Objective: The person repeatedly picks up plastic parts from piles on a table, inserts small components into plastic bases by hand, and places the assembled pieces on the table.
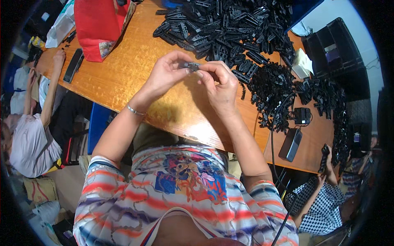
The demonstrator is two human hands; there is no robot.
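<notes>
Over the wooden table (pixel 135 82), my two hands meet at a small dark plastic part (pixel 189 65). My left hand (pixel 167 74) pinches its left end between thumb and fingers. At its right end, the thumb and fingertips of my right hand (pixel 221 84) are closed on the part too. Fingers cover much of it, so its exact kind cannot be made out. Beyond my hands lies a large heap of long black slotted plastic pieces (pixel 230 28). A pile of smaller black parts (pixel 271 94) sits right of my right hand.
A red bag (pixel 96 28) stands at the far left near a long black case (pixel 73 65). At right are a black box-shaped device (pixel 290 144), a power adapter (pixel 302 116), a cable and a tissue pack (pixel 302 64). Other people work at both sides.
</notes>
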